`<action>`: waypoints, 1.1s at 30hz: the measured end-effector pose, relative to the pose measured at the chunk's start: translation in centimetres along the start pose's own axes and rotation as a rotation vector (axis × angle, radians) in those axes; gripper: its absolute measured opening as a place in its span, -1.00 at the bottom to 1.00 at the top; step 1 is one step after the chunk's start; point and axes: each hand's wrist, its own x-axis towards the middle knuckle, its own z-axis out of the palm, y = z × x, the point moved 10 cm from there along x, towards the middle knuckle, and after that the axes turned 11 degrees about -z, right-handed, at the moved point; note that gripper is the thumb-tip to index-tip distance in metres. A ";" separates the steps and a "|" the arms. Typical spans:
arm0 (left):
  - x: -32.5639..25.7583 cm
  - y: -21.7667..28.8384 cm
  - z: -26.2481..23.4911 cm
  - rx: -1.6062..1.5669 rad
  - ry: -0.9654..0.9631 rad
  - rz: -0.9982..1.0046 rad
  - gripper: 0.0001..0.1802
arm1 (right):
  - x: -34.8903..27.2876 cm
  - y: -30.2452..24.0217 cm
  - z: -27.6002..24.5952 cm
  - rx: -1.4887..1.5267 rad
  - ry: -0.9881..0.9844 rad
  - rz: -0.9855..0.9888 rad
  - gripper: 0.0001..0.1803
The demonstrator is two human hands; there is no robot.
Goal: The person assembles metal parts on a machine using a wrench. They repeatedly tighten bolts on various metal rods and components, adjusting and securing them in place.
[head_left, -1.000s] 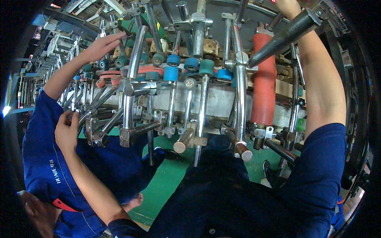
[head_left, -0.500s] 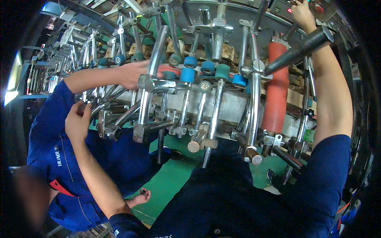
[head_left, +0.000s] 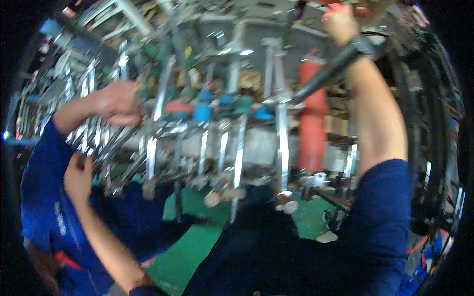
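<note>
Slanting chrome metal rods [head_left: 116,145] at nine o'clock — beside the person's half-curled left hand [head_left: 78,178].
The co-worker's hand [head_left: 121,102], outstretched earlier, now bunches at ten o'clock; the rods' long axis points two o'clock. Blur — cannot tell whether the left hand or right hand [head_left: 340,24], at one o'clock, grips.

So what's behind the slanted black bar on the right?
Behind the black bar are the red roller and your right forearm, each partly crossed by it. The strips directly behind the bar are covered and can't be seen.
</note>
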 end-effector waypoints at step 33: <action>-1.1 -2.0 -0.5 0.059 -0.054 -0.094 -0.50 | 0.2 -2.5 1.8 0.017 -0.363 0.144 -0.62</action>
